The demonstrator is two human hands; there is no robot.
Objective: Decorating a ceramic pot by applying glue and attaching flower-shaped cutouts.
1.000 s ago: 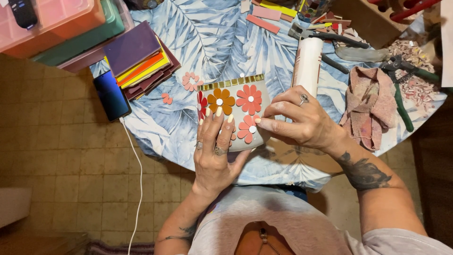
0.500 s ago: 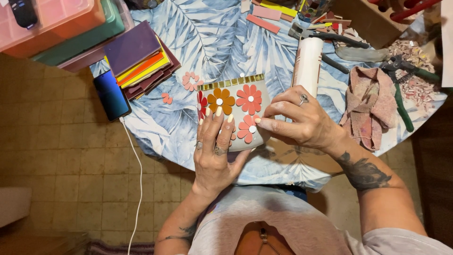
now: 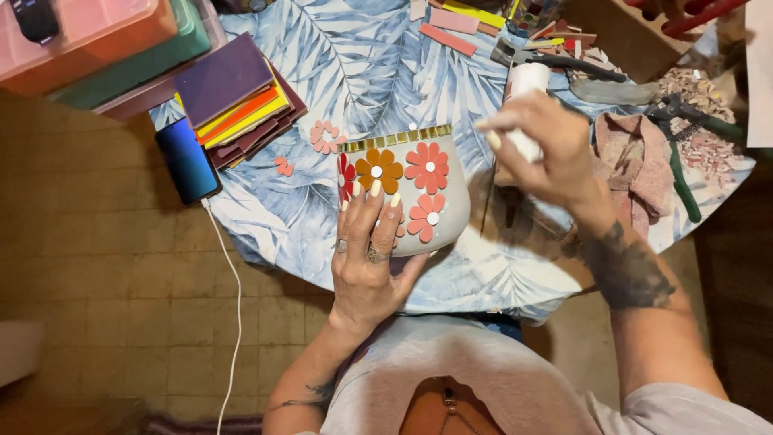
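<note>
The pot (image 3: 419,193), white with a gold mosaic rim and orange, red and pink flower tiles, lies tilted at the near edge of the counter (image 3: 362,72), which wears a blue leaf-print cloth. The left hand (image 3: 366,258) presses flat against the pot's near side, fingers spread and only loosely curved, steadying it from below. The right hand (image 3: 547,153), blurred, is raised just right of the pot and closed around a white tube (image 3: 527,80); its fingers wrap the tube's lower part.

Left of the pot, loose pink flower tiles (image 3: 326,137) lie on the cloth. Farther left sits a stack of coloured sheets (image 3: 233,101), with a blue phone (image 3: 187,161) beside it and a white cable (image 3: 233,306) hanging off the counter's edge. Right of the pot, beyond the right hand, lie a pink rag (image 3: 636,161) and green-handled nippers (image 3: 680,177). Plastic bins (image 3: 105,40) sit at the far left corner.
</note>
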